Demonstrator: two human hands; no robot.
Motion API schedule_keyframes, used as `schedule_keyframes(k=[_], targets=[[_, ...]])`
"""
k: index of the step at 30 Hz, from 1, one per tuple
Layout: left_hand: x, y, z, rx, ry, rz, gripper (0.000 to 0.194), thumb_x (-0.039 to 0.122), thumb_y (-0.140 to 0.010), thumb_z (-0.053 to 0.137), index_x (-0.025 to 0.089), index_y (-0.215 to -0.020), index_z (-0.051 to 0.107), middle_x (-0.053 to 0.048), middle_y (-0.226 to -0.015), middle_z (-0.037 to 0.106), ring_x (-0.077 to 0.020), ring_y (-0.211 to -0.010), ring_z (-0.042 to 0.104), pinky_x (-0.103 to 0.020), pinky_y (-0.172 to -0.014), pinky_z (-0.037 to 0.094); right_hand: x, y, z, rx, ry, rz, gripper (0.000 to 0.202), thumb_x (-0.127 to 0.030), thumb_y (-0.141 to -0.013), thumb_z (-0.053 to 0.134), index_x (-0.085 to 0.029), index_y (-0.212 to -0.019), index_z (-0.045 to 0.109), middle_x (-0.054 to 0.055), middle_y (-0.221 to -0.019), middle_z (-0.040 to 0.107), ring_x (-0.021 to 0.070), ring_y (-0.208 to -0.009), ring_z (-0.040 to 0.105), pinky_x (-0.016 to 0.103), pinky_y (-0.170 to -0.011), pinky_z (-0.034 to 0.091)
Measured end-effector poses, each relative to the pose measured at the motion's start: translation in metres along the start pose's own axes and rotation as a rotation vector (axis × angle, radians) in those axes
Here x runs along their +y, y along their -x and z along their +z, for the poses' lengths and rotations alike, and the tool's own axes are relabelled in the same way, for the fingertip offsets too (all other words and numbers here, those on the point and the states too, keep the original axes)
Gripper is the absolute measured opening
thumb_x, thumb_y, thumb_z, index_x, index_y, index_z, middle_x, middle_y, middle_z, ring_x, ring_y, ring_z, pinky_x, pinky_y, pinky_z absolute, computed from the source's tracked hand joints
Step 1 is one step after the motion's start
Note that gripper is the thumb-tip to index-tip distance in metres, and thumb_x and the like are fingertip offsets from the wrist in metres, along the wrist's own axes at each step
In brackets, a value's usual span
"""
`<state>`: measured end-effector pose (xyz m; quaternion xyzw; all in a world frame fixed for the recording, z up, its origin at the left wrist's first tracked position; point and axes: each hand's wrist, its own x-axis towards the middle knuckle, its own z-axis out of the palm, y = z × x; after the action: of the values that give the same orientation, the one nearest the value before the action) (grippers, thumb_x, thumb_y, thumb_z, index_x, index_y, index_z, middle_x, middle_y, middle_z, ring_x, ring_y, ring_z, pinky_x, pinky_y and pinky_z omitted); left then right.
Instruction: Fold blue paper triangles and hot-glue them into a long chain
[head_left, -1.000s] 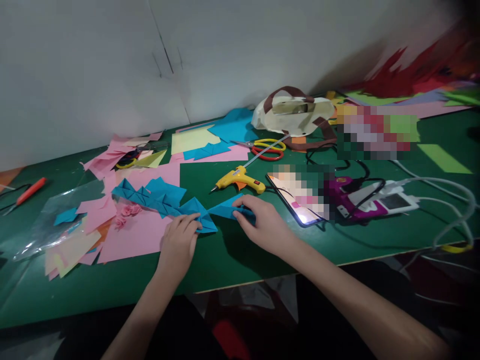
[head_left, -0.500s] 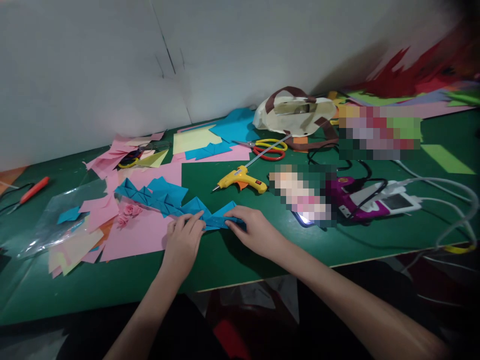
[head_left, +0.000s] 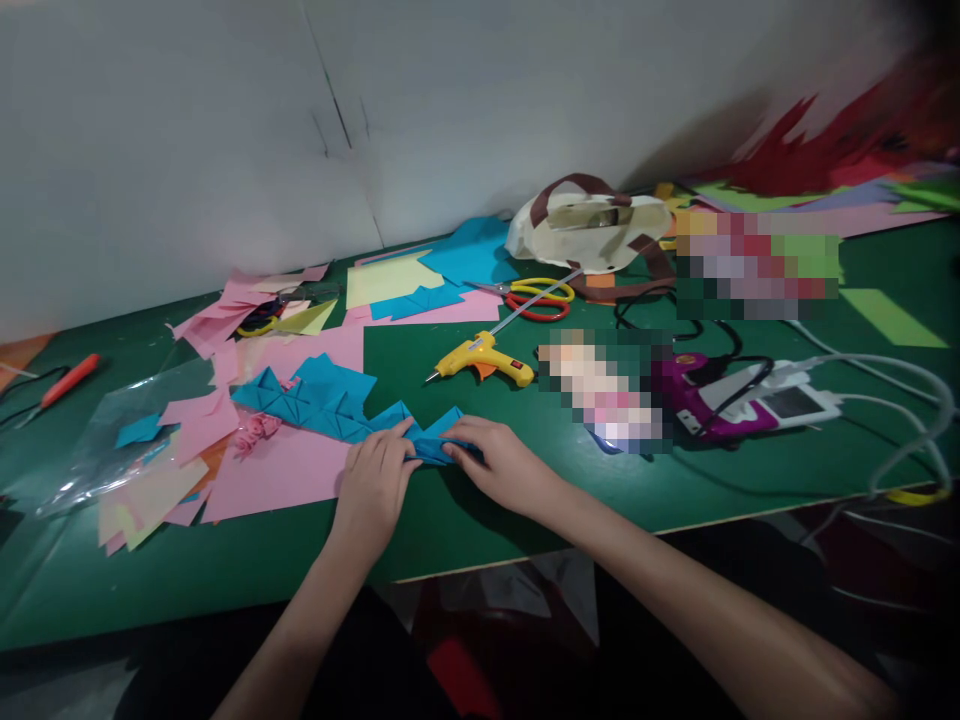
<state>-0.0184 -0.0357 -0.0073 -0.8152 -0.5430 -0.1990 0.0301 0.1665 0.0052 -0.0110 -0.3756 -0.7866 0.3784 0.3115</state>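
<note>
A long strip of folded blue paper (head_left: 300,408) with raised triangular points runs across the table in front of me. My left hand (head_left: 379,470) is closed over its near edge, fingers pressed onto the folds. At the strip's right end, my right hand (head_left: 495,460) pinches the paper between thumb and fingers. Pink paper (head_left: 277,485) lies beneath the strip's left part. Small pink paper roses (head_left: 256,432) sit against the strip. Behind my hands rests a yellow hot glue gun (head_left: 480,360) with a glue stick poking out of its back.
Scissors with red and yellow handles (head_left: 538,300) lie near a cream bag (head_left: 592,235). Paper scraps (head_left: 154,490) and a clear plastic bag (head_left: 82,470) are at left, beside an orange-handled tool (head_left: 71,380). A purple power strip (head_left: 682,390) with cables stands at right.
The blue strip has shifted and tilted slightly, its left end a little lower and its points closer together. My left hand has moved slightly right; my right hand stays almost in place.
</note>
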Motion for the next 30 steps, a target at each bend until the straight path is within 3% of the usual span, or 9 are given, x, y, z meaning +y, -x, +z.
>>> schedule_keyframes(k=[4,11,18,30], targets=[[-0.003,0.001,0.005,0.024,0.107,-0.014,0.012,0.02,-0.091,0.04,0.02,-0.083,0.049,-0.011,-0.108,0.063,-0.0237,-0.103,0.057,-0.038,-0.081,0.045,-0.001,0.0,0.001,-0.014,0.003,0.011,0.02,-0.016,-0.087,0.046,-0.018,-0.087,0.066,0.004,-0.084,0.064,0.0146,-0.079,0.057,0.027,-0.072,0.043],[-0.004,0.0,0.008,0.046,0.105,0.011,0.018,0.013,-0.092,0.033,0.017,-0.087,0.049,-0.013,-0.106,0.06,-0.0234,-0.107,0.055,-0.038,-0.082,0.047,-0.004,-0.001,0.002,-0.018,0.042,0.038,0.019,-0.017,-0.087,0.047,-0.016,-0.081,0.065,0.004,-0.079,0.063,0.0143,-0.075,0.056,0.026,-0.07,0.042],[0.004,0.001,0.004,0.11,0.099,-0.008,0.016,0.022,-0.094,0.036,0.019,-0.089,0.051,-0.006,-0.09,0.056,-0.018,-0.088,0.058,-0.03,-0.075,0.05,-0.005,-0.002,0.003,-0.012,0.039,0.043,0.019,-0.017,-0.087,0.047,-0.016,-0.081,0.064,0.004,-0.08,0.063,0.015,-0.076,0.057,0.027,-0.07,0.041],[0.002,0.0,-0.002,0.146,0.109,0.091,0.014,0.014,-0.092,0.038,0.018,-0.089,0.051,-0.005,-0.086,0.058,-0.0182,-0.088,0.056,-0.031,-0.079,0.05,0.004,-0.001,0.002,-0.018,0.019,-0.007,0.019,-0.018,-0.087,0.048,-0.017,-0.081,0.066,0.005,-0.084,0.062,0.0151,-0.076,0.055,0.028,-0.069,0.043]])
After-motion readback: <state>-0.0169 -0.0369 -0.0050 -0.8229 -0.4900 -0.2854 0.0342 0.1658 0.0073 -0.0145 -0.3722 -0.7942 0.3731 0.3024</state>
